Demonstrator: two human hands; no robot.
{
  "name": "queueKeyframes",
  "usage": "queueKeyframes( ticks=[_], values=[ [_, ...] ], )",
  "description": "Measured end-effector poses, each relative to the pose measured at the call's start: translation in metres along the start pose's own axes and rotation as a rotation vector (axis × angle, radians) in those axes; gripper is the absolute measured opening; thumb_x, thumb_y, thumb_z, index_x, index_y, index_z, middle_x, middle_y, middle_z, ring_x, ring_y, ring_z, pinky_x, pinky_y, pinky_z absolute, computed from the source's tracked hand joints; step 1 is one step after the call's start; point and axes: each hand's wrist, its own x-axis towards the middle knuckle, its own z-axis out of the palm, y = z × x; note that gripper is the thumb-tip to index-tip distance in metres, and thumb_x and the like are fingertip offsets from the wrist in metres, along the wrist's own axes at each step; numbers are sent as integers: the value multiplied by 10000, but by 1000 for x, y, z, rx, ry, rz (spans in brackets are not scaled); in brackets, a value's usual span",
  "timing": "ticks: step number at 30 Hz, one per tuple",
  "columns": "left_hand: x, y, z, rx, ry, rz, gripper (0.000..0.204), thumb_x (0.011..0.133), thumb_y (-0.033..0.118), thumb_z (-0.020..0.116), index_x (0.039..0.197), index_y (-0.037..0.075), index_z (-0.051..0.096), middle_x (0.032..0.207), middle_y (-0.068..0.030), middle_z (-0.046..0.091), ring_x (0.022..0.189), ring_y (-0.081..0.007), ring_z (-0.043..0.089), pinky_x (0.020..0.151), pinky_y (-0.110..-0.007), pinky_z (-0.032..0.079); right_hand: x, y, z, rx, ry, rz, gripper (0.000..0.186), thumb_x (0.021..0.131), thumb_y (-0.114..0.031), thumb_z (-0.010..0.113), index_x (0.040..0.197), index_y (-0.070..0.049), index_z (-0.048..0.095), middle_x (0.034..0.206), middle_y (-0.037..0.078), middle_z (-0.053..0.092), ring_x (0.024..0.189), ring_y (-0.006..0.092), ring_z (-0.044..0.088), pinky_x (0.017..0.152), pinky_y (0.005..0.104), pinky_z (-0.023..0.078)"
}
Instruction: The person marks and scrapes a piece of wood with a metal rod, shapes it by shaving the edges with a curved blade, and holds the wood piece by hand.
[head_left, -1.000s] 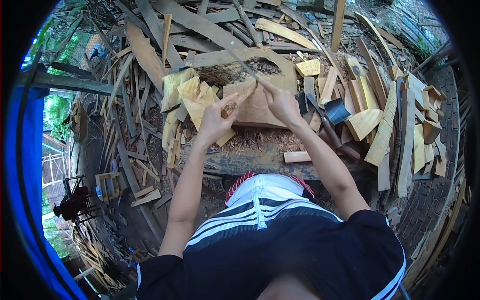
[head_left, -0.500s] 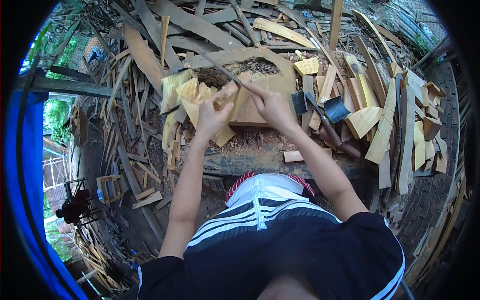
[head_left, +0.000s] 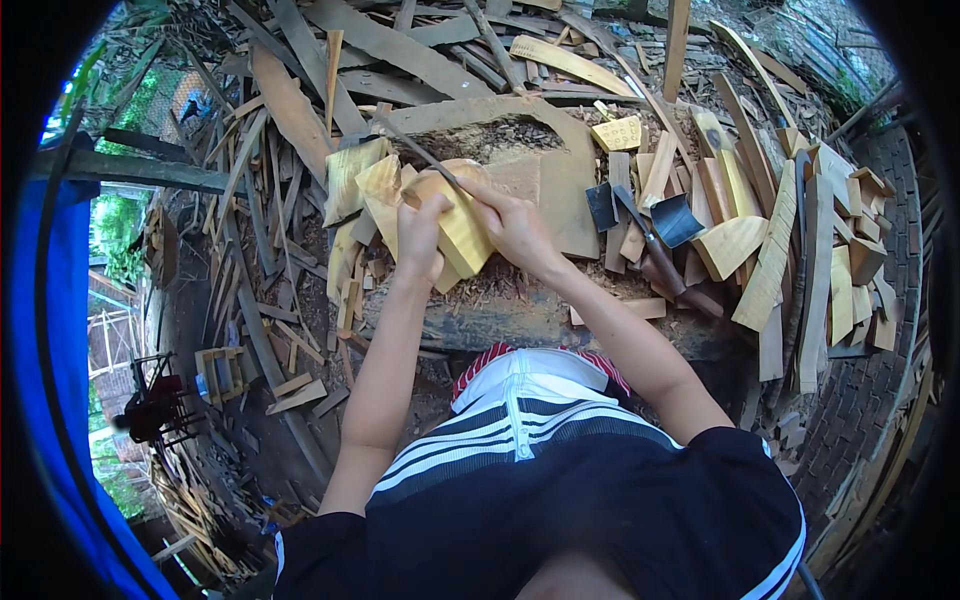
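Dozens of scrap planks & offcuts (head_left: 400,55), too many to count, lie heaped beyond & to L of the work area. 1 lg blue sheet (head_left: 50,400) hangs at far L. 1 worn tabletop (head_left: 480,328) runs across the middle, strewn w/ wood chips. On it, 1 lg wood slab (head_left: 572,200) w/ 1 hollow (head_left: 525,130) toward its far side; inside is dark, rough, crumbly-looking wood. R of the slab, a stack of cut pcs incl. 1 yellow half-round pc (head_left: 730,245); exact no. in the stack can't be told, pcs overlap. On the ground at L, 1 sm slatted wood crate (head_left: 222,375); contents too sm. to make out.

1 yellow wood block (head_left: 470,245) is above the near L part of the slab, tilted, b/w the 2 hands. L hand (head_left: 421,237) grips its L side, thumb up near the top end. R hand (head_left: 517,228) is closed around the near end of 1 long thin dark blade (head_left: 410,142), which slants away to upper L across the block's top end; handle hidden by fingers.

Just R of slab: 2 broad dark tool heads, 1 nearer the slab (head_left: 602,207), 1 farther R (head_left: 676,220). Smallest: 1 yellow pc w/ sm. round marks (head_left: 616,133), beyond them.
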Motion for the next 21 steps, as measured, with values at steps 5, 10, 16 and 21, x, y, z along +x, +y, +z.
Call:
queueKeyframes(
  ticks=[5,10,16,21],
  values=[
    [15,-10,-2,-124,58,85,223,849,53,544,1065,19,587,991,-60,619,841,-146,632,723,-283,541,0,-15,9,22,-45,38,360,945,-258,517,1294,-264,607,913,234,675,834,407,666,759,484,529],
    [-3,-12,16,-157,27,118,209,980,209,552,1084,35,603,949,-35,642,822,-119,638,710,-262,523,10,8,3,135,59,55,323,938,-199,523,1235,-166,646,1041,224,665,957,413,644,837,462,517],
    [5,-27,2,-114,85,170,274,986,211,546,1177,17,578,1071,-65,645,937,-143,646,797,-287,536,-2,-2,8,93,-1,67,332,940,-191,531,1254,-169,634,1023,222,672,939,419,644,835,466,521],
    [0,-19,13,-164,74,208,279,990,222,543,1155,0,579,1067,-83,652,912,-162,660,770,-290,550,-6,24,10,140,106,-17,354,942,-207,528,1285,-187,613,959,225,678,890,423,651,821,475,524]
  ],
)
